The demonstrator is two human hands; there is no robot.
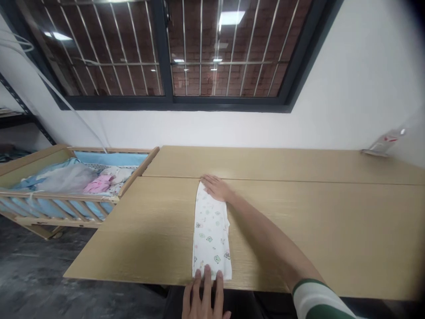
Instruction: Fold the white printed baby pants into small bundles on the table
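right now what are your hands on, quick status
Right hand flat on far end of folded white patterned cloth. Left hand fingers on near end. Wooden crib left of the light wood table.

We have a folded cloth (pixel 211 235) lying lengthwise on the bench (pixel 139 239), our right hand (pixel 215 187) on its far end, our left hand (pixel 203 297) at its near end, a crib (pixel 66 195) at frame left, a window (pixel 166 53) behind.
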